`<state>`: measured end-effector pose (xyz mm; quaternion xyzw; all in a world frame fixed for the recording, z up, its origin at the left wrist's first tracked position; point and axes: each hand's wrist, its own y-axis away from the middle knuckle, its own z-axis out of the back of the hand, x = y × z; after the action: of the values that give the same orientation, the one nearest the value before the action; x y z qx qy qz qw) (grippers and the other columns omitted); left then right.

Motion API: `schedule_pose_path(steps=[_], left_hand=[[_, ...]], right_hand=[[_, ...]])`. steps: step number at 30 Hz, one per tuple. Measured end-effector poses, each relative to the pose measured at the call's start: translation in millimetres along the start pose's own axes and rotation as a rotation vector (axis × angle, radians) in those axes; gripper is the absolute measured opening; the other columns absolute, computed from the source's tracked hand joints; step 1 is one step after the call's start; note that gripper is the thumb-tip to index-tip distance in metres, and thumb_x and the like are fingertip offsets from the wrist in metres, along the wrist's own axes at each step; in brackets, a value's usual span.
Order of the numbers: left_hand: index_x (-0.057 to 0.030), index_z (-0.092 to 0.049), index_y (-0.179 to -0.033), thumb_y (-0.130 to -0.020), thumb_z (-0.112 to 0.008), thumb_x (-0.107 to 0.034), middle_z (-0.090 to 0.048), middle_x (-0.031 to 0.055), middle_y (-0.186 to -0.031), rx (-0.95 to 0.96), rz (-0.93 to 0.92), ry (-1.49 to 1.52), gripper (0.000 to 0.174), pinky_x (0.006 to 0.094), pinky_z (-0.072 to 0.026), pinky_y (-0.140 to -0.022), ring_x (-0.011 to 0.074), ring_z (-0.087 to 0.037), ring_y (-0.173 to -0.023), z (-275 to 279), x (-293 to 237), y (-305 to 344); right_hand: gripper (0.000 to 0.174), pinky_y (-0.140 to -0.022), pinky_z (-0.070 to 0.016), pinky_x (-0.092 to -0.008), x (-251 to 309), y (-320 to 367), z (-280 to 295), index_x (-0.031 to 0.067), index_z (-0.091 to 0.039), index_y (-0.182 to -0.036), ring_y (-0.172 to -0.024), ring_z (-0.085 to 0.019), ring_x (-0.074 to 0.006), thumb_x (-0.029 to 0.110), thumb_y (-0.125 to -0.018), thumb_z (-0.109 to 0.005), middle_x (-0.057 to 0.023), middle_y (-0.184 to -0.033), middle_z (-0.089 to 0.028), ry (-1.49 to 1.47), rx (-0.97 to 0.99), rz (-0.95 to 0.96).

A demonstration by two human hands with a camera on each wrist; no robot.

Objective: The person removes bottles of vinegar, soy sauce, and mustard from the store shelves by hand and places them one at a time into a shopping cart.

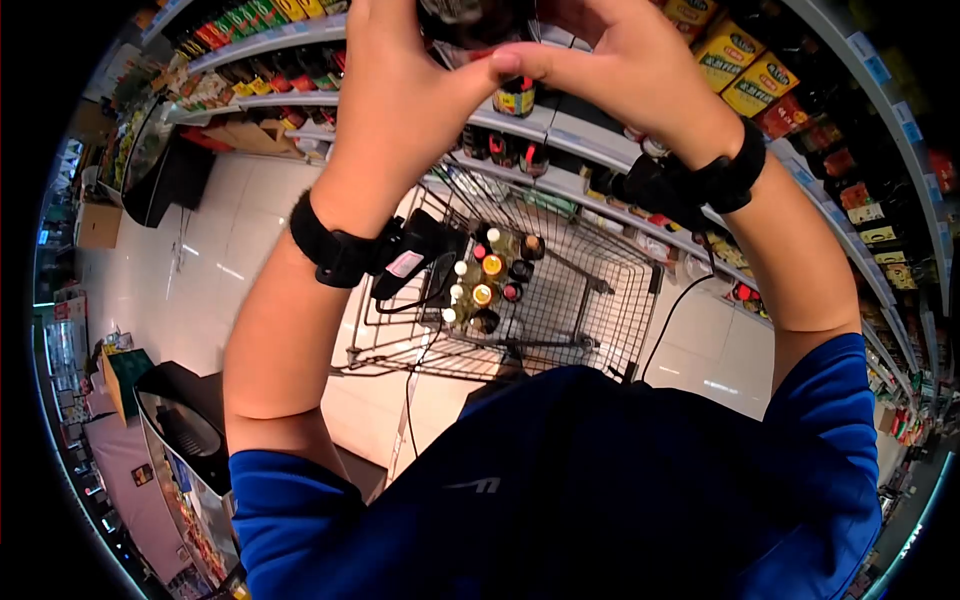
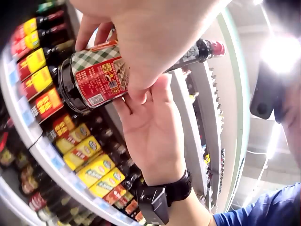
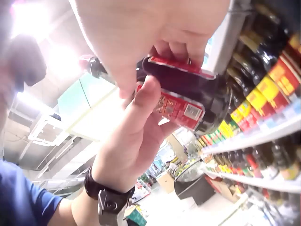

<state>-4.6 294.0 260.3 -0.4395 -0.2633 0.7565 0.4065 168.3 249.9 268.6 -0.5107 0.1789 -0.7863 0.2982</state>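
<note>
Both hands grip one dark glass sauce bottle [image 2: 96, 77], raised in front of the shelves at the top of the head view. My left hand [image 1: 400, 105] is on one side of it and my right hand [image 1: 630, 80] on the other, thumbs meeting over it. In the left wrist view the bottle lies tilted, its red and green-checked label with a barcode turned to the camera and its red cap at the far end. The right wrist view shows the dark bottle body [image 3: 181, 82] between the fingers, with part of the label covered.
Below the arms stands a wire shopping cart [image 1: 620, 310] holding several capped bottles [image 1: 492, 266]. Shelves of bottles run along the front and right, with yellow boxes [image 1: 760, 85] at the upper right. A black display case [image 1: 165, 165] stands at the left. Thin cables hang from the wrists.
</note>
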Motion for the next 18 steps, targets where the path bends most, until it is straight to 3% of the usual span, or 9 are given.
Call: schedule_pose_path(steps=[1, 2, 3, 6, 9, 10, 12, 14, 18], left_hand=[[-0.0005, -0.049, -0.120, -0.072, -0.076, -0.007, -0.058, 0.0126, -0.105, 0.004, -0.033, -0.070, 0.055, 0.0355, -0.0486, -0.086, 0.0260, -0.058, -0.101, -12, 14, 19], [0.0004, -0.050, -0.117, -0.069, -0.080, -0.015, -0.060, 0.0138, -0.098, 0.016, -0.057, -0.137, 0.059, 0.0378, -0.0495, -0.083, 0.0297, -0.058, -0.098, -26, 28, 48], [-0.0024, -0.052, -0.115, -0.064, -0.081, -0.011, -0.055, 0.0140, -0.102, 0.058, 0.040, -0.019, 0.059, 0.0416, -0.0451, -0.087, 0.0341, -0.050, -0.102, -40, 30, 73], [-0.0020, -0.051, -0.117, -0.061, -0.083, -0.007, -0.052, 0.0178, -0.106, 0.197, 0.256, 0.011, 0.064, 0.0407, -0.0456, -0.086, 0.0355, -0.050, -0.099, -73, 32, 145], [-0.0020, -0.048, -0.122, -0.067, -0.082, -0.007, -0.050, 0.0183, -0.105, 0.311, 0.308, 0.045, 0.065, 0.0399, -0.0447, -0.088, 0.0370, -0.049, -0.100, -96, 33, 205], [-0.0017, -0.048, -0.122, -0.070, -0.081, -0.008, -0.050, 0.0189, -0.106, 0.395, 0.466, 0.086, 0.062, 0.0396, -0.0446, -0.088, 0.0367, -0.049, -0.101, -101, 34, 228], [-0.0015, -0.048, -0.122, -0.070, -0.081, -0.009, -0.049, 0.0197, -0.107, 0.448, 0.512, 0.199, 0.062, 0.0398, -0.0453, -0.088, 0.0357, -0.050, -0.101, -115, 48, 275], [-0.0021, -0.049, -0.123, -0.068, -0.081, -0.009, -0.052, 0.0200, -0.109, 0.578, 0.614, 0.217, 0.064, 0.0417, -0.0477, -0.089, 0.0373, -0.053, -0.104, -125, 60, 316], [-0.0039, -0.059, -0.114, -0.067, -0.082, -0.009, -0.060, 0.0178, -0.108, 0.729, 0.723, 0.133, 0.052, 0.0408, -0.0480, -0.091, 0.0380, -0.054, -0.107, -147, 73, 394]], right_hand=[[0.062, -0.103, -0.0406, -0.0301, 3, 21, -3, -0.0003, -0.037, -0.141, -0.120, -0.052, -0.0167, -0.003, -0.087, -0.066, -0.0116, -0.130, -0.053, 0.135, 0.059, -0.088], [0.059, -0.087, -0.0504, -0.0300, -41, 42, -18, 0.0054, -0.052, -0.131, -0.100, -0.065, -0.0189, 0.020, -0.080, -0.078, -0.0110, -0.105, -0.067, 0.233, -0.095, 0.070], [0.061, -0.086, -0.0504, -0.0310, -50, 67, -32, 0.0059, -0.053, -0.130, -0.099, -0.065, -0.0203, 0.022, -0.077, -0.080, -0.0119, -0.105, -0.066, 0.182, -0.114, -0.027], [0.066, -0.087, -0.0498, -0.0340, -78, 130, -63, 0.0065, -0.054, -0.128, -0.099, -0.064, -0.0260, 0.024, -0.072, -0.084, -0.0146, -0.111, -0.066, 0.070, -0.120, -0.217], [0.067, -0.088, -0.0491, -0.0343, -120, 202, -102, 0.0077, -0.052, -0.131, -0.100, -0.064, -0.0262, 0.027, -0.075, -0.082, -0.0148, -0.113, -0.066, 0.002, -0.124, -0.373], [0.067, -0.089, -0.0489, -0.0346, -127, 219, -110, 0.0078, -0.052, -0.132, -0.101, -0.064, -0.0267, 0.028, -0.075, -0.081, -0.0150, -0.114, -0.066, -0.046, -0.097, -0.477], [0.068, -0.091, -0.0486, -0.0356, -150, 260, -131, 0.0065, -0.051, -0.133, -0.106, -0.063, -0.0288, 0.029, -0.076, -0.081, -0.0159, -0.115, -0.065, -0.154, -0.026, -0.564], [0.069, -0.104, -0.0414, -0.0327, -157, 287, -144, 0.0075, -0.046, -0.138, -0.124, -0.053, -0.0219, 0.016, -0.078, -0.080, -0.0131, -0.133, -0.056, -0.185, 0.151, -0.714], [0.067, -0.101, -0.0423, -0.0376, -204, 367, -207, 0.0027, -0.045, -0.134, -0.122, -0.051, -0.0320, 0.018, -0.078, -0.078, -0.0185, -0.132, -0.051, -0.178, 0.133, -0.565]])
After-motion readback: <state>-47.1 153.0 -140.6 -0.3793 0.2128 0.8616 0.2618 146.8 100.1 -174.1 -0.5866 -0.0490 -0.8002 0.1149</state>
